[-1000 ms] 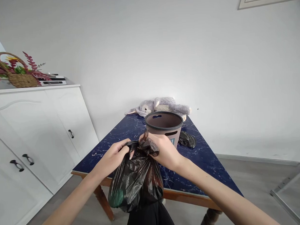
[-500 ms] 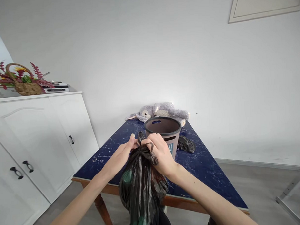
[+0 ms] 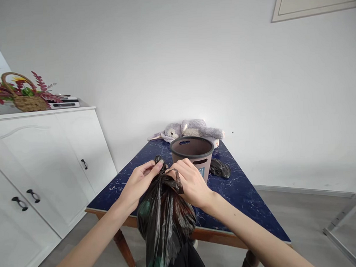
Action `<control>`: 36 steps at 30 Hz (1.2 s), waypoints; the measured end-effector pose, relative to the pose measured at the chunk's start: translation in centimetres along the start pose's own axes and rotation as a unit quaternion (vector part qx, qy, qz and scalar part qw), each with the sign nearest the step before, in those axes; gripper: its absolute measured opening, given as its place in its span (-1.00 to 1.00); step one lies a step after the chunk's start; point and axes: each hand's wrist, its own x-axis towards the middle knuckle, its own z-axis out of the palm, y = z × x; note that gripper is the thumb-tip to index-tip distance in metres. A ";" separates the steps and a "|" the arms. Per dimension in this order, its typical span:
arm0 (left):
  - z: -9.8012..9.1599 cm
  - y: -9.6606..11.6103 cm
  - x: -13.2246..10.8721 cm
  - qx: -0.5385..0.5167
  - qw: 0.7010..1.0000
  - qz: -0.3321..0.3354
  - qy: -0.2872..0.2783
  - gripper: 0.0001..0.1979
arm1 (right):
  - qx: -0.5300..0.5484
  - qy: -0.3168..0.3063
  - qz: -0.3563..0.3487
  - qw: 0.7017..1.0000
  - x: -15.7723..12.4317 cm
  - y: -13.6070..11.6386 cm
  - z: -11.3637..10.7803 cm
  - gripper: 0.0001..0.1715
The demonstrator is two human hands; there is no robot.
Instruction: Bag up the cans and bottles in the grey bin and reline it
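A filled black plastic garbage bag [image 3: 166, 223] hangs at the table's front edge, with green and reddish contents showing faintly through it. My left hand [image 3: 141, 179] pinches a twisted end of the bag's neck between thumb and fingers. On the other side of the neck, my right hand [image 3: 191, 183] is closed on the gathered plastic, and a thin loop of bag stands out by its fingers. Just behind my hands is a brown trash can [image 3: 193, 146] with a dark rim and slot handles. Some fingertips of my right hand are hidden in the plastic.
A crumpled black bag [image 3: 220, 168] lies right of the can on the blue marbled table [image 3: 238, 201]. A grey plush rabbit [image 3: 192, 129] lies against the wall. White cabinets [image 3: 47, 153] stand left, topped by a flower basket [image 3: 29, 101]. A metal frame [image 3: 344, 217] is at right.
My left hand has closed its thumb and fingers on the bag's end and drawn it slightly left. My right hand keeps its hold on the neck. The view has shifted a little.
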 end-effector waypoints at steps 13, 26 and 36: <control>-1.4 -0.9 -0.1 -0.024 0.999 -0.042 0.005 -0.52 | 0.092 -0.047 -0.040 0.994 -2.2 -1.0 -0.9 -0.55; -5.3 -6.4 2.7 -0.151 0.984 -0.070 0.068 -0.56 | 0.150 -0.067 0.065 0.984 -6.4 -2.7 -1.8 -0.65; -1.5 -4.9 0.6 -0.370 0.913 -0.097 0.143 -0.85 | 0.293 -0.149 0.254 0.909 -5.3 -3.7 -1.7 -0.53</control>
